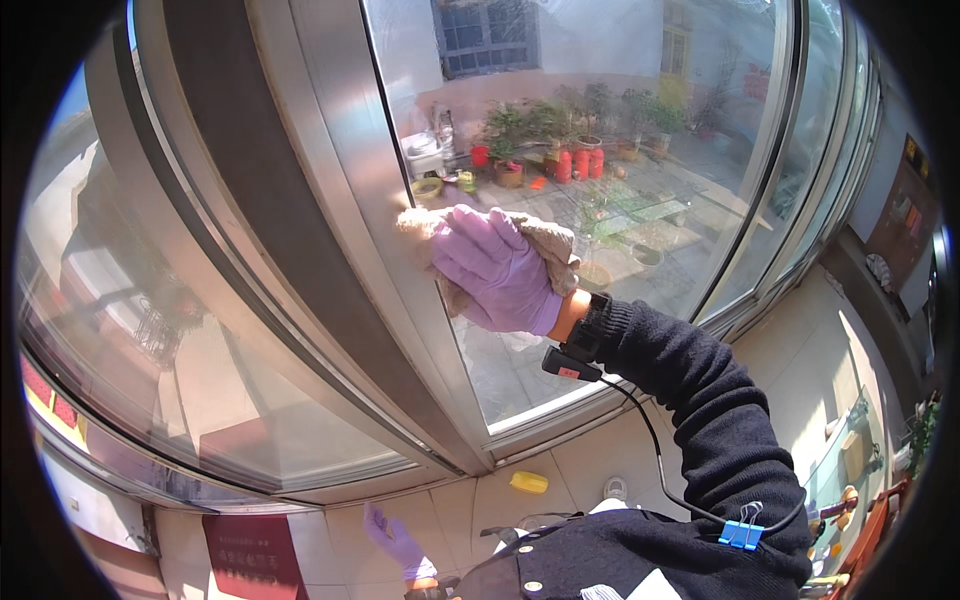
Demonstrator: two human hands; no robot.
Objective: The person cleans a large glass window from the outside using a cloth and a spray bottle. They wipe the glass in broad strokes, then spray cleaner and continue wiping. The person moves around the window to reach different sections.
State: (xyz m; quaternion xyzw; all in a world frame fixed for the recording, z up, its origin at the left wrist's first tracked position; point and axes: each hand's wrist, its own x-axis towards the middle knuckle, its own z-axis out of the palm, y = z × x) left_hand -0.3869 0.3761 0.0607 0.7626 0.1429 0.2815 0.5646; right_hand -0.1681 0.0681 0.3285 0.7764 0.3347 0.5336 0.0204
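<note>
My right hand (491, 274), in a lilac glove, lies flat on a beige cloth (559, 244) and presses it to a glass door pane (525, 382). The cloth also laps over the pane's metal frame (390, 217) on the left. Folds of it stick out past the fingers and beside the wrist. Low in the view, my left hand (394, 536) wears a matching glove. It hangs over the tiled floor with its fingers apart and nothing in it.
A yellow bottle-like object (529, 482) lies on the floor near the door sill. A dark red mat (251, 555) is at lower left. To the right stands a glass-topped table (840, 457) with items on it. A cable (660, 457) runs along my right sleeve. Potted plants (510, 135) show through the glass.
</note>
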